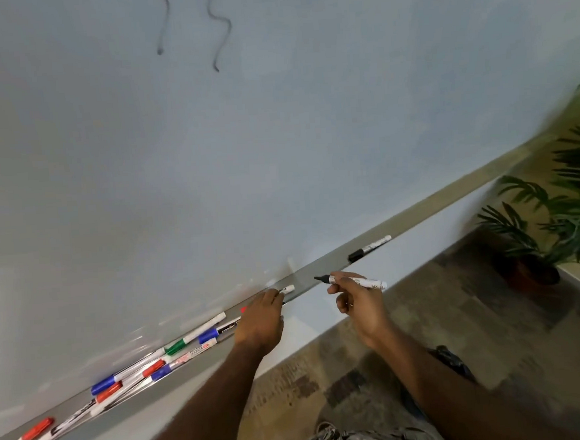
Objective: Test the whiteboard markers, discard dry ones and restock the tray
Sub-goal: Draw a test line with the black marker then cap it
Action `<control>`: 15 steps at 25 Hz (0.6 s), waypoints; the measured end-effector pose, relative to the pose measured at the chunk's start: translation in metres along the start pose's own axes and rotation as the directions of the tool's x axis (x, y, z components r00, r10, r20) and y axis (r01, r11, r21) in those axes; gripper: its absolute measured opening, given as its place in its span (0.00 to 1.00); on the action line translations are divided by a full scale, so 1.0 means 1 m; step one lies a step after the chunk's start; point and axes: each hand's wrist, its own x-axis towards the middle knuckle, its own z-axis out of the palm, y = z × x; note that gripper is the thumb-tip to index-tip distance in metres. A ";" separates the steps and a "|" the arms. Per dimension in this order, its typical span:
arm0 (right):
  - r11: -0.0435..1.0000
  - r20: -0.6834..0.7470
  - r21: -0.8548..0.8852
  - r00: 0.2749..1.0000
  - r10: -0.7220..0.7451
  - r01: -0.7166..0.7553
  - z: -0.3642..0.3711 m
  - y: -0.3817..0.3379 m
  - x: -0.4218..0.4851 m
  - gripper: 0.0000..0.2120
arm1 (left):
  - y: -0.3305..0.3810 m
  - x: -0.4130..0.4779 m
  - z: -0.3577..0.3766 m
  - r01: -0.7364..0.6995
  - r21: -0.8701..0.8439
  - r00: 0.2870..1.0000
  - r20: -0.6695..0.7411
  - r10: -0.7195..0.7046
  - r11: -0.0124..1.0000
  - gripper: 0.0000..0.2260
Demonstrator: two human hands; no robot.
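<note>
Head view: right hand [360, 306] pinches uncapped black marker [366, 280] for testing; left hand [259, 320] reaches 1 tray marker [288, 288], grip unclear.

Left arm bare, reaching from 6 toward 1 o'clock; left hand [261, 319] knuckles up, fingertips on white marker [288, 289], grip unclear. Right arm enters from 4 o'clock; right hand [356, 304] pinches black marker [358, 280], tip toward 9 o'clock.
</note>
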 end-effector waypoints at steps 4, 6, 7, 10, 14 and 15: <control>0.999 -0.040 0.010 0.998 0.054 -0.053 -0.023 0.012 0.005 0.06 | 0.004 0.018 0.014 0.004 0.031 0.996 0.085 -0.007 1.000 0.20; 0.996 -0.044 0.045 0.996 0.079 -0.077 -0.029 0.016 0.005 0.06 | 0.001 0.020 0.017 0.016 0.039 0.995 0.096 -0.020 0.999 0.21; 0.995 -0.053 0.052 0.995 0.090 -0.087 -0.032 0.017 0.006 0.06 | 0.000 0.023 0.019 0.017 0.044 0.995 0.100 -0.021 0.999 0.20; 0.992 -0.072 0.068 0.991 0.111 -0.107 -0.038 0.019 0.010 0.06 | -0.004 0.031 0.024 0.039 0.047 0.993 0.113 -0.045 0.998 0.19; 0.991 -0.046 0.083 0.993 0.112 -0.108 -0.041 0.021 0.011 0.06 | -0.007 0.036 0.029 0.085 -0.033 0.992 0.096 -0.082 0.996 0.17; 0.990 -0.036 0.085 0.993 0.111 -0.108 -0.042 0.021 0.011 0.06 | -0.007 0.037 0.029 0.100 -0.058 0.992 0.086 -0.095 0.993 0.16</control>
